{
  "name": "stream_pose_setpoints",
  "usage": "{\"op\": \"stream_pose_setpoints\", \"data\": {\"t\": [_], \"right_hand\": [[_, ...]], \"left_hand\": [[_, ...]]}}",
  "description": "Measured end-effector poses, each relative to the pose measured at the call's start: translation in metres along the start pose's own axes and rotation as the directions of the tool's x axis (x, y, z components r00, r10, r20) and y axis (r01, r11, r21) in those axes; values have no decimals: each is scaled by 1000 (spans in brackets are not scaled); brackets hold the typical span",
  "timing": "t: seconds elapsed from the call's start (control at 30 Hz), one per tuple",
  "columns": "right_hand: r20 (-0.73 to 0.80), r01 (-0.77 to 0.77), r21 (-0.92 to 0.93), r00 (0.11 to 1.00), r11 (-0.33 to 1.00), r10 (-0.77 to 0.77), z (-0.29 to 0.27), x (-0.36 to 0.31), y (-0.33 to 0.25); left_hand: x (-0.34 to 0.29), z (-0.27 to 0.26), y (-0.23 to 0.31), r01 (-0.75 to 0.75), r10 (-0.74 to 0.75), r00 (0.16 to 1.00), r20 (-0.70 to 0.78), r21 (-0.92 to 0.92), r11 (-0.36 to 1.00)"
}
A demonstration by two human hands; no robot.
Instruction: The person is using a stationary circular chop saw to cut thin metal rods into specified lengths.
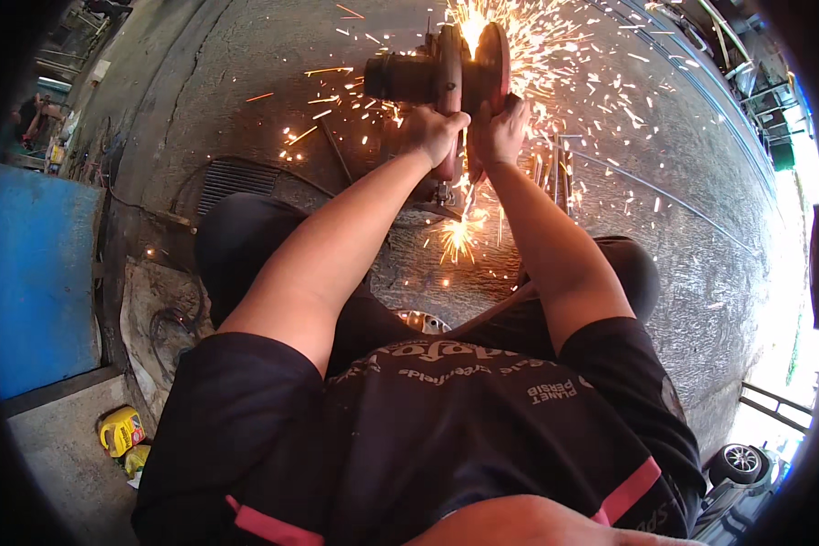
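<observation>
At the top centre a cut-off saw [400,78] is running, with its dark motor body on the left and a round reddish-brown part [493,68] on the right. Bright sparks burst from behind it and lower down, between my forearms. My left hand [430,133] is closed against the saw's upright brown handle or guard, thumb across it. My right hand [502,134] is closed just to the right, below the round part; what its fingers hold is hidden. The piece being cut is lost in the glare.
Sparks scatter over the rough concrete floor [701,246]. Thin metal rods [555,177] lie to the right of the saw, a ribbed grey grate [237,185] to the left. Farther left are a blue panel [41,282] and a yellow container [121,430]. A car wheel [742,461] shows lower right.
</observation>
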State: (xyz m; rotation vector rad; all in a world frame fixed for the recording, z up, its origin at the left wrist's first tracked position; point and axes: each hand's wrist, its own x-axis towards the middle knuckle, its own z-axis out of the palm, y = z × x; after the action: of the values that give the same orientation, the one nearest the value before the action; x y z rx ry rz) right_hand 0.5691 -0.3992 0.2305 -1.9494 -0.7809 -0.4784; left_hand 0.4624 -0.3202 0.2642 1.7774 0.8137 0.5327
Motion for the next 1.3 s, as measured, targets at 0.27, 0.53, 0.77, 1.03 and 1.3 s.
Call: {"op": "stream_pose_setpoints", "data": {"t": [0.27,0.53,0.77,1.03,1.3], "right_hand": [[30,-14,24,999,1000,13,-1,-2,-1],[4,-10,6,1000,1000,10,1,-5,1],[-48,121,-115,991,986,-128,1,-7,2],[40,-58,12,998,998,57,2,-13,2],[-75,105,18,992,994,-103,8,-28,16]], "left_hand": [[-10,-4,9,-1,2,1000,17,-44,999],[-14,-9,16,99,-101,993,54,40,994],[-15,-8,13,54,-55,999,0,51,997],[-6,1,-12,56,-52,997,65,-55,997],[-23,4,-21,-25,28,999,26,-113,993]]}}
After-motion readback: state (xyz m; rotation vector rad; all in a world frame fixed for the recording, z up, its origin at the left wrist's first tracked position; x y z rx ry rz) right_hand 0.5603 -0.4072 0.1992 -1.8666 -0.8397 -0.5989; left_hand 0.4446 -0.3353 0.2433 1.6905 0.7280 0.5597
